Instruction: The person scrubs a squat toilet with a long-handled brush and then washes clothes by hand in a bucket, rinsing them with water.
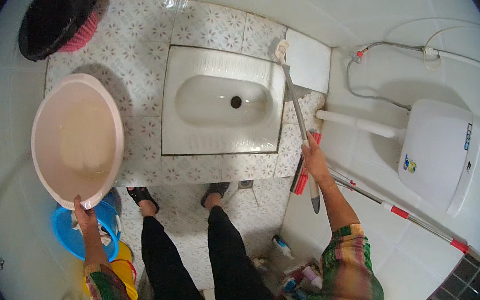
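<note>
My left hand (83, 212) grips the near rim of a pale pink plastic basin (43, 141) holding some cloudy water. At the right, my right hand (314, 159) is closed around the grey and white handle of a toilet brush (294, 95), whose pale head lies at the far right corner of the squat toilet. The white ceramic squat toilet (176, 139) is set in the flower-patterned tiled floor, with a dark drain hole towards its right end. Behind my right hand, a mop with a red and black head (300, 181) leans along the wall.
A blue bucket (65, 236) with cloths and a yellow bucket (123, 274) stand at the lower left. A black-covered pink bin (80, 35) is at the upper left. A white cistern (436, 154) hangs on the right wall. Bottles (312, 277) lie low right. A tiled step edge crosses before my feet.
</note>
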The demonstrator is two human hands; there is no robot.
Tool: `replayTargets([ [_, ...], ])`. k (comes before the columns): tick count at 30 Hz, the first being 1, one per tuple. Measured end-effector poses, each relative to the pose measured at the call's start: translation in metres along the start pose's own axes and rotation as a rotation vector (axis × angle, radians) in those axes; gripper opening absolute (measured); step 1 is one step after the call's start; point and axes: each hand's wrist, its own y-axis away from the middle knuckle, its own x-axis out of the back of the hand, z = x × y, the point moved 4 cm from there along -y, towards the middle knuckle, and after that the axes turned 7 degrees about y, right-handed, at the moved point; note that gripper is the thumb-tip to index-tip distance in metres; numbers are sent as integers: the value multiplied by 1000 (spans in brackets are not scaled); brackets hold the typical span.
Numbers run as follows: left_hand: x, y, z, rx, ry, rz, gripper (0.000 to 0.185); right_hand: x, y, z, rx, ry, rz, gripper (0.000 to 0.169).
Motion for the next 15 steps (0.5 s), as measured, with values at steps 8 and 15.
replayTargets([
  [8,-176,40,61,-334,-281,-244,47,-22,-19,-20,-88,96,-97,50],
  [15,-325,58,48,-549,-610,-390,43,-34,-32,5,56,147,-20,51],
])
